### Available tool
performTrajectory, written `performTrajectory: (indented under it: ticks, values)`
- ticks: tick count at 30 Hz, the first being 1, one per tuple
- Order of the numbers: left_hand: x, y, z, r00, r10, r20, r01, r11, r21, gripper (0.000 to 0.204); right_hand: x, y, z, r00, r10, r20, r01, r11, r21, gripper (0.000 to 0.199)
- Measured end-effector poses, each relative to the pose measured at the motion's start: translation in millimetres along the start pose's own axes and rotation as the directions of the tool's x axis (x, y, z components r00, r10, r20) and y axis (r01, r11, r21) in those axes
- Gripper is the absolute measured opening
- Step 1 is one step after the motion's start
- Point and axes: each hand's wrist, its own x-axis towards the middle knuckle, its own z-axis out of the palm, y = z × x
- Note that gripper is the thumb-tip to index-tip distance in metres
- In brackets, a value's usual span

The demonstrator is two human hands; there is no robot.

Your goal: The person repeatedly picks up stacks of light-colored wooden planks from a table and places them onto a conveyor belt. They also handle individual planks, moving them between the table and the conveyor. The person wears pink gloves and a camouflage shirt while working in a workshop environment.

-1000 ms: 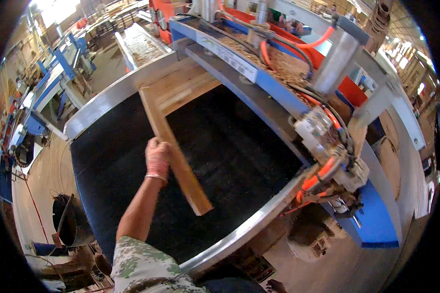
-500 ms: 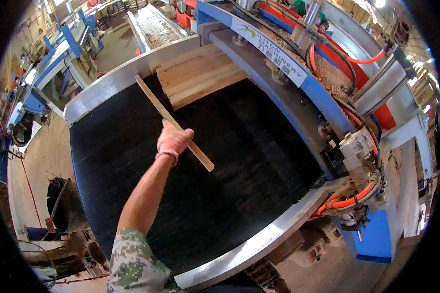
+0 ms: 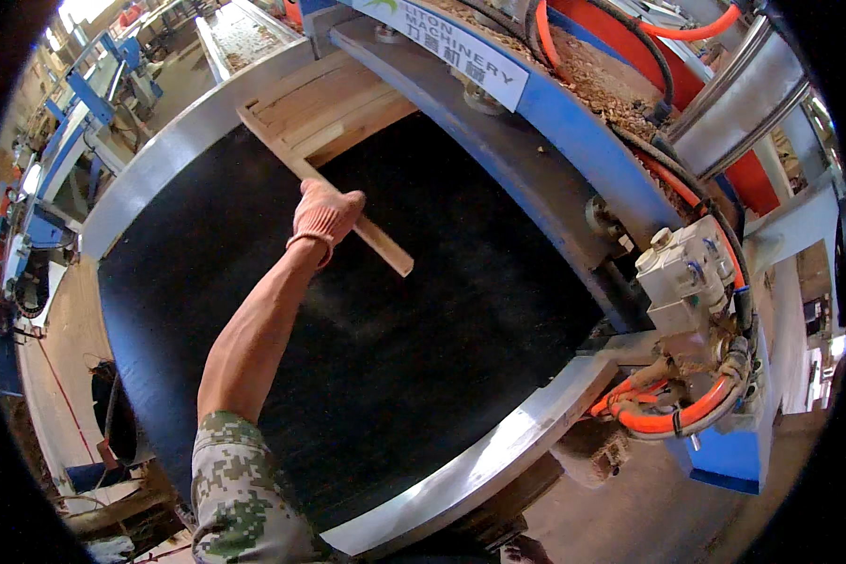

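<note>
My left hand (image 3: 325,214), in a pinkish knitted glove, is closed around a long thin wooden strip (image 3: 385,246). The strip slants from the upper left down to the lower right, with its far end beside a stack of flat wooden boards (image 3: 348,103). It overlaps the left end of those boards in the head view; whether it touches them I cannot tell. The boards lie side by side at the far end of a wide black conveyor belt (image 3: 423,376). My right hand is not in view.
A blue machine beam (image 3: 573,155) with hoses and wood shavings spans the right side. Metal rails edge the belt at the far side (image 3: 160,174) and near side (image 3: 479,479). Orange hoses (image 3: 677,414) and a valve block sit at the right. A dark bin (image 3: 117,414) stands at left.
My left hand has pushed the strip away from me, toward the boards, so its far part now overlaps their left end. The whole view has shifted too.
</note>
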Motion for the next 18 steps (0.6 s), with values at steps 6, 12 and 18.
performTrajectory:
  ticks: [6, 12, 18]
  values:
    - [10, 105, 55, 0.949, 0.201, 0.241, -0.158, 0.97, -0.188, 0.08, -24, 10, -14, 0.996, 0.086, 0.003, -0.087, 0.995, 0.047, 0.034]
    - [35, 138, 68, 0.805, 0.384, 0.452, -0.252, 0.912, -0.325, 0.069, -53, 2, -21, 0.989, 0.12, -0.082, -0.122, 0.992, -0.028, 0.037]
    - [11, 89, 71, 0.953, 0.186, 0.238, -0.101, 0.938, -0.33, 0.06, -60, -11, -6, 0.991, 0.053, -0.124, -0.071, 0.987, -0.144, 0.041]
